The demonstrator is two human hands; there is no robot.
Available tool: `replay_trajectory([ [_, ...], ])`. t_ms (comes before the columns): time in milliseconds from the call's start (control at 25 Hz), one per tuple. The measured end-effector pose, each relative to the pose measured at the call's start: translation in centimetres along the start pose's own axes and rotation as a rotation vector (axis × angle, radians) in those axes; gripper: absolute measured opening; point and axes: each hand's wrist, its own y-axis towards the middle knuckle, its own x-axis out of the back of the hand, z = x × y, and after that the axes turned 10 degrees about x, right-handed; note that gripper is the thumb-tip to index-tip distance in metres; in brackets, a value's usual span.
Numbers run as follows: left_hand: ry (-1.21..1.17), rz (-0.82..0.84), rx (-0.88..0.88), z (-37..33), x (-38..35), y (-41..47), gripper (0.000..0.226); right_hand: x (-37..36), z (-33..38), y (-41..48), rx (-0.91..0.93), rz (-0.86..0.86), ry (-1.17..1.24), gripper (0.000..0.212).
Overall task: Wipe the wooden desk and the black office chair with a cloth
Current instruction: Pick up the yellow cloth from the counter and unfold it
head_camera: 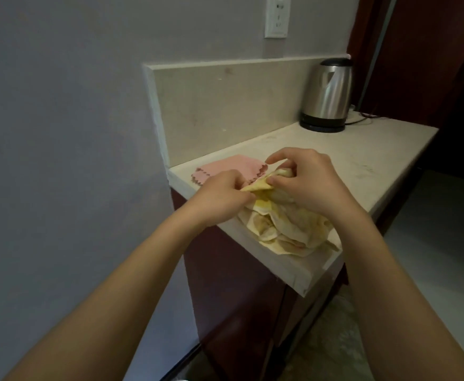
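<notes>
A crumpled yellow-and-cream cloth (pixel 285 229) lies bunched at the near edge of a pale stone counter (pixel 362 166). My left hand (pixel 219 193) pinches the cloth's upper left fold. My right hand (pixel 307 182) grips the top of the cloth with curled fingers, its index finger raised. A stretch of cloth is pulled taut between the two hands. No wooden desk or black office chair is in view.
A pink cloth (pixel 219 170) with scalloped edges lies flat at the counter's left end, just beyond my left hand. A steel electric kettle (pixel 328 94) stands at the back right with its cord. A wall socket (pixel 277 16) sits above the backsplash. Dark red cabinets are below.
</notes>
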Motion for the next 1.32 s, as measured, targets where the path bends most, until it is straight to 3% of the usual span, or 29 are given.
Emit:
replay_trajectory([
  [160, -0.315, -0.117, 0.066, 3.2, 2.9, -5.0, 0.011, -2.3, 4.2, -1.0, 0.177, -0.015, 0.222, 0.016],
  [360, -0.39, -0.371, 0.18, 8.5, 6.4, -13.2, 0.012, -7.7, 11.1, -3.3, 0.359, 0.041, 0.536, 0.012],
  [560, -0.407, -0.642, 0.329, 13.9, 10.2, -25.1, 0.012, -12.5, 20.3, -8.2, 0.562, 0.251, 0.794, 0.019],
  [720, -0.422, -0.757, 0.421, 16.9, 12.4, -38.0, 0.011, -16.1, 29.2, -14.7, 0.686, 0.437, 0.949, 0.024],
  [1040, -0.392, -1.074, 0.65, 20.6, 15.0, -65.1, 0.019, -19.0, 49.2, -33.0, 0.824, 0.751, 1.253, 0.006],
  [1320, -0.564, -1.322, 0.679, 23.1, 14.0, -85.0, 0.026, -20.2, 63.4, -47.1, 0.988, 1.012, 1.382, 0.019],
])
